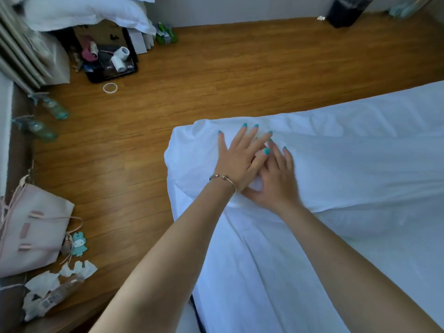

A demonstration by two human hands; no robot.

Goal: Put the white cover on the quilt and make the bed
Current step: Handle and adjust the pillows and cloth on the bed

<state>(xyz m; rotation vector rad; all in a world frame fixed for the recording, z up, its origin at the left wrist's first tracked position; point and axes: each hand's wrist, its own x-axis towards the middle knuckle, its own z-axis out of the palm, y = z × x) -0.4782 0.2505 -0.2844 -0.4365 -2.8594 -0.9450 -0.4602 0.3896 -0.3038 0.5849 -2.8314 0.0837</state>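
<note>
The white-covered quilt [324,169] lies on the bed [384,248], its corner at the bed's edge; bare wooden floor [216,68] stretches toward 12 o'clock. Left hand [240,157] and right hand [276,179], fingers straight and overlapping, press flat on that corner

White all over the quilt cover [348,169] — plain, no pattern, shading to pale blue in its folds. Teal polish on the nails of the left hand [240,157] and the right hand [276,179], a silver bracelet [222,179] at the left wrist. Warm orange-brown wood grain on the floor [216,75]. Pale pink bag [31,227] with darker pink straps, a teal-and-white charm [78,243] beside it — black tray [113,66], dark bin [346,10], white pillows [91,13]
</note>
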